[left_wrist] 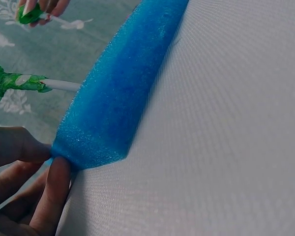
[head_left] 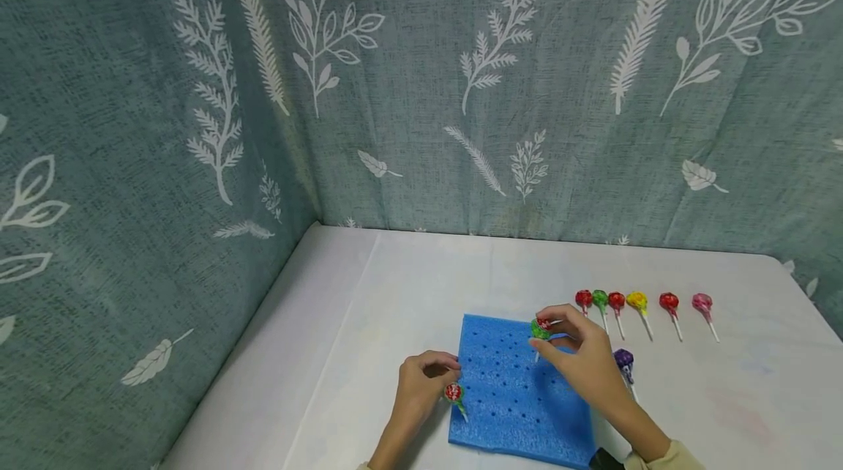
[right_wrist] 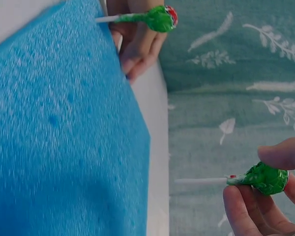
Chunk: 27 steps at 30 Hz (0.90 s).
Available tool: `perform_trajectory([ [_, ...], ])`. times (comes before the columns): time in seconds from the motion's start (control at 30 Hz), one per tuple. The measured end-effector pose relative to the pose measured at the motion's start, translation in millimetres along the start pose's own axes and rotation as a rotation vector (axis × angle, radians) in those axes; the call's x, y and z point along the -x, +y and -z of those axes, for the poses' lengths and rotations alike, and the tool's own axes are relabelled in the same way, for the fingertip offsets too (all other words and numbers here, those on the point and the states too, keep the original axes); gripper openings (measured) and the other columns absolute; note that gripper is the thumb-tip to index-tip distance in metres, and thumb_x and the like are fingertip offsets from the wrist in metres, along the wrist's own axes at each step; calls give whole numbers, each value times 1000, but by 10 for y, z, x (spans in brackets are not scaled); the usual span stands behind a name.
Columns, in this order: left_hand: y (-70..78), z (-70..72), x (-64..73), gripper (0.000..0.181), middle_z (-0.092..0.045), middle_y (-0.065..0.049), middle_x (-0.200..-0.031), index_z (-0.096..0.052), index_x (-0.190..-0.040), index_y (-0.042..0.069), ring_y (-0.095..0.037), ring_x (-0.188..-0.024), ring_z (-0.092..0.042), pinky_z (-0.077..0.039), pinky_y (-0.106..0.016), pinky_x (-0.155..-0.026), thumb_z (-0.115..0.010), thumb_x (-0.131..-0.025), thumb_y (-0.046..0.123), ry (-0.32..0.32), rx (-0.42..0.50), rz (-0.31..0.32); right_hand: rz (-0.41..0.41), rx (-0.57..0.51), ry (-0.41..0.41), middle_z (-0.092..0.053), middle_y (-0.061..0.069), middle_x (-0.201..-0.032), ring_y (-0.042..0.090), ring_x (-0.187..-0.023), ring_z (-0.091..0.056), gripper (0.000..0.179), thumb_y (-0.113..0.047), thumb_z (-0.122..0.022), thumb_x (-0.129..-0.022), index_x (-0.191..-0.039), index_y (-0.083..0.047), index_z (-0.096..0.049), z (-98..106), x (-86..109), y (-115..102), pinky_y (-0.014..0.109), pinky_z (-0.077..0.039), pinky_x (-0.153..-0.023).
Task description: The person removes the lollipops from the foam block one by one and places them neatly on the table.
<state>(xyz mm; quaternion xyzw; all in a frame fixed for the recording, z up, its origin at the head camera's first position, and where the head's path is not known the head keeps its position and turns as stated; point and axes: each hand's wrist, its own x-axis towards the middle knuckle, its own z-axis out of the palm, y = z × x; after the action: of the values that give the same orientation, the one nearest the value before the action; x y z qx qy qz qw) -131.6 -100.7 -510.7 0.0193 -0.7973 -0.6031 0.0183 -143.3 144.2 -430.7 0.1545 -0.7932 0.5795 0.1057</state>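
A blue foam board [head_left: 494, 426] with rows of small holes lies on the table. My left hand [head_left: 421, 383] pinches its left edge between thumb and finger, seen close in the left wrist view. Beside that hand, a lollipop [head_left: 454, 392] in a red and green wrapper stands with its stick in the board. My right hand [head_left: 582, 356] grips another green and red lollipop [head_left: 540, 329] by its head, above the board's far right part. In the right wrist view this held lollipop [right_wrist: 268, 179] has its white stick free of the foam.
Right of the board, a row of lollipops in red, green, yellow and pink wrappers lies on the white table [head_left: 757, 397], including a yellow lollipop [head_left: 637, 301]. A purple lollipop [head_left: 623, 360] lies by my right wrist, partly hidden. A leaf-patterned curtain [head_left: 421, 89] borders the table.
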Motion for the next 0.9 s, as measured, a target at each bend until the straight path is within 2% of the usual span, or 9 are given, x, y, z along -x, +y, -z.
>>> perform_trajectory([
  [0.47, 11, 1, 8, 6, -70, -2, -90, -73, -79, 5, -14, -80, -62, -50, -22, -73, -76, -75, 3, 6, 1, 5, -44, 128, 58, -61, 7, -106, 2, -89, -60, 32, -6, -74, -81, -110, -5, -60, 281, -8, 85, 16, -51, -74],
  [0.77, 1, 9, 8, 6, -70, -2, -88, -73, -79, 7, -14, -78, -62, -51, -22, -71, -75, -75, 2, 2, 2, 2, -115, 200, 89, -61, 10, -109, -3, -88, -57, 35, -13, -73, -83, -114, -4, -59, 415, 49, 134, 11, -49, -72],
  [0.9, 2, 8, 14, 6, -70, -2, -88, -73, -79, 6, -14, -77, -62, -51, -22, -70, -75, -76, 2, -2, 6, 0, -107, 209, 107, -61, 8, -108, -3, -87, -57, 34, -12, -73, -83, -113, -4, -61, 469, 81, 200, 10, -49, -70],
])
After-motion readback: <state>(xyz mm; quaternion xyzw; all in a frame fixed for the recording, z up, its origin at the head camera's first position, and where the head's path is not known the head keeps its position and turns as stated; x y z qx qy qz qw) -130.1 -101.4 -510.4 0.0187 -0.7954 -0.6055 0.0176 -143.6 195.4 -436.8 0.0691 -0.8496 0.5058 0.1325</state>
